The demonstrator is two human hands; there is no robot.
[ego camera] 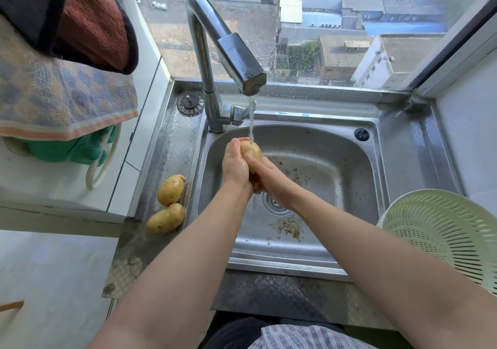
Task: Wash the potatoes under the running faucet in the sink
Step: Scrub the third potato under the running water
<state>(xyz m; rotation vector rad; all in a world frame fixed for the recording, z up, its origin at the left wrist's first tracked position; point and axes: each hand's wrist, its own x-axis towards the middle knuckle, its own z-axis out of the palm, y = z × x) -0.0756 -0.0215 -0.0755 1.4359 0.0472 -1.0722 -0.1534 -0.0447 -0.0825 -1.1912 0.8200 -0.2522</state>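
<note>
Stainless-steel sink basin [336, 165] is set below a chrome swivel faucet [228, 47], whose thin stream falls on the far end of a smooth yellow-brown oval potato [252, 150]. This potato is held over the basin's far-left part, long axis pointing away from the body, cupped by the left hand [235, 161] and gripped at its near end by the right hand [266, 178]. Two speckled potatoes [171, 190] are laid on the sink's left ledge, nearer the left hand; a pale green slotted plastic colander [443, 238] is placed at the right edge.

sink [398, 160] and faucet [207, 52] are shiny metal, basket [443, 230] at 3 o'clock is matt slotted plastic, towels [67, 101] at 10 look like rough terry cloth, spuds [171, 190] smooth-skinned
</note>
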